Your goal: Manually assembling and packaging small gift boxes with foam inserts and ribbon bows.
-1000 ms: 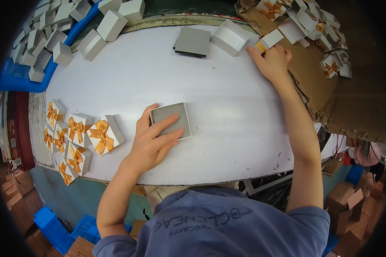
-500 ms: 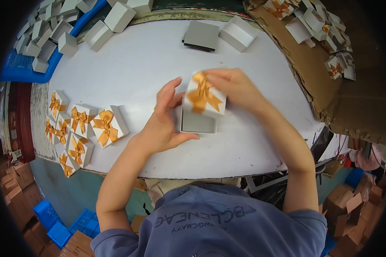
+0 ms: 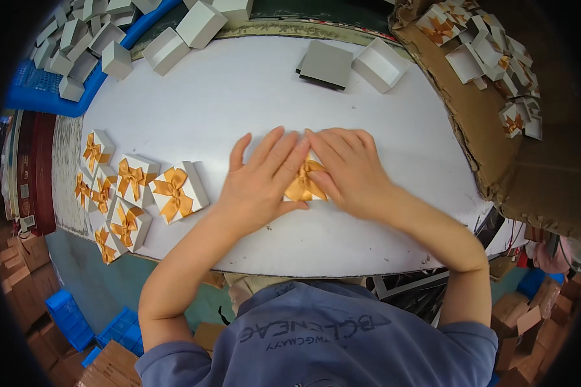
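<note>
A small white gift box with a gold ribbon bow on its lid sits on the white tabletop in front of me, mostly covered by my hands. My left hand wraps its left side, thumb along the near edge and the other fingers reaching over the far part. From the right, my right hand presses on the lid and its side, thumb beside the bow. The fingertips of both hands nearly meet at the far edge. The lid now covers the base; whether it is fully down is hidden.
Several finished-looking bow boxes stand at the left. White box bases fill a blue crate at the far left. A stack of grey pads and an open white base lie at the back. A cardboard carton with bow lids borders the right.
My right hand has brought the bow lid down onto the open base. My left hand has moved from beside the base to over its edge. The view has shifted slightly.
</note>
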`<state>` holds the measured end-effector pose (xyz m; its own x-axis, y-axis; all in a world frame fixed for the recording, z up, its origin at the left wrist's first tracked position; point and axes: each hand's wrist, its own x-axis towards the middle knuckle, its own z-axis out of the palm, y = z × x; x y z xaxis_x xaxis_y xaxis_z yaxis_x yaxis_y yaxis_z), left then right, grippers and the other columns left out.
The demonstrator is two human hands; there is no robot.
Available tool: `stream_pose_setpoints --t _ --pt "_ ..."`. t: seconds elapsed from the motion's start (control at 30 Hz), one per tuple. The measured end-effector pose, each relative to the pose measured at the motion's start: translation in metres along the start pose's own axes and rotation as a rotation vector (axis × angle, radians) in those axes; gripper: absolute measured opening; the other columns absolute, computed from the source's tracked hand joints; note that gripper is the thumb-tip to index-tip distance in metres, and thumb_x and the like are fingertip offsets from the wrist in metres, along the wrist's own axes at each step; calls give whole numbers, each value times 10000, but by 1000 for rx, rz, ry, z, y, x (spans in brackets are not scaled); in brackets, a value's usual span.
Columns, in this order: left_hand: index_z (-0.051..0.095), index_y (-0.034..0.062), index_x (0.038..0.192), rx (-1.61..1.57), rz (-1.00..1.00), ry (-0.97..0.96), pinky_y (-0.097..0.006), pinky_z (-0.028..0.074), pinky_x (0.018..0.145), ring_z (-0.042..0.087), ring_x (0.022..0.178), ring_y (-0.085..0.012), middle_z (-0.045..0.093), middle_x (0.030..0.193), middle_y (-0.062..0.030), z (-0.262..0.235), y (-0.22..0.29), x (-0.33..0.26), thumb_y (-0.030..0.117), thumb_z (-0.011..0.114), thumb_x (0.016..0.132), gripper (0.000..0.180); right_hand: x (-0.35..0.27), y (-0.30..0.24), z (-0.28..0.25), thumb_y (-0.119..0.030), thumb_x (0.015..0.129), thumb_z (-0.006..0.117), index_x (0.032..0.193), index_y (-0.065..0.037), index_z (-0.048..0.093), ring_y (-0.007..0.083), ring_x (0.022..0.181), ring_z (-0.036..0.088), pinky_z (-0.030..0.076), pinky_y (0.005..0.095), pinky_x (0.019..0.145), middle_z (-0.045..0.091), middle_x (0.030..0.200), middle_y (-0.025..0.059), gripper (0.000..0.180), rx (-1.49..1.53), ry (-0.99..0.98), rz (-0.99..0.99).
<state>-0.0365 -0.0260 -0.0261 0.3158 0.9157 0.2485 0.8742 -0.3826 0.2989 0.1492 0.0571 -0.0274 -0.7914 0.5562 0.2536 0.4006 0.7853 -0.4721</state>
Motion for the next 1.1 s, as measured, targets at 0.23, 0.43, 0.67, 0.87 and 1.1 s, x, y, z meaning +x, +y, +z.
stream_pose_setpoints --t 0.23,0.43,0.67,0.87,1.1 --pt "429 19 1263 360 -405 -251 -504 226 1029 380 1254 -314 457 1287 -162 -73 -41 -25 353 799 571 853 73 79 -16 -254 771 645 994 -29 599 242 938 552 380 393 830 606 936 57 321 -511 219 -76" --pt "540 53 1141 370 -487 232 -489 396 931 413 1208 -412 373 1362 -233 -66 -178 38 334 691 763 495 82 71 -13 -239 763 651 942 -64 630 223 777 575 427 332 699 612 815 51 251 -574 174 -113" --pt "545 17 883 -39 -494 -210 -391 466 863 504 1092 -392 426 1261 -219 -52 -108 51 116 732 712 272 45 48 -43 -177 699 666 832 -107 664 189 700 539 397 312 618 576 768 10 150 -274 636 -290" --pt "335 -22 1285 -448 -137 -39 -398 434 850 485 1014 -380 478 1101 -204 -7 -11 39 146 821 548 899 15 10 -14 -218 700 669 695 -124 595 179 755 535 406 321 636 522 752 -3 119 -129 18 -514" --pt "563 265 1201 -31 140 -72 -460 434 797 433 1074 -425 459 1330 -49 -8 -28 -8 308 749 622 610 75 131 -115 -260 773 682 1215 -49 511 279 1016 555 435 353 869 572 1141 112 518 -20 404 357"
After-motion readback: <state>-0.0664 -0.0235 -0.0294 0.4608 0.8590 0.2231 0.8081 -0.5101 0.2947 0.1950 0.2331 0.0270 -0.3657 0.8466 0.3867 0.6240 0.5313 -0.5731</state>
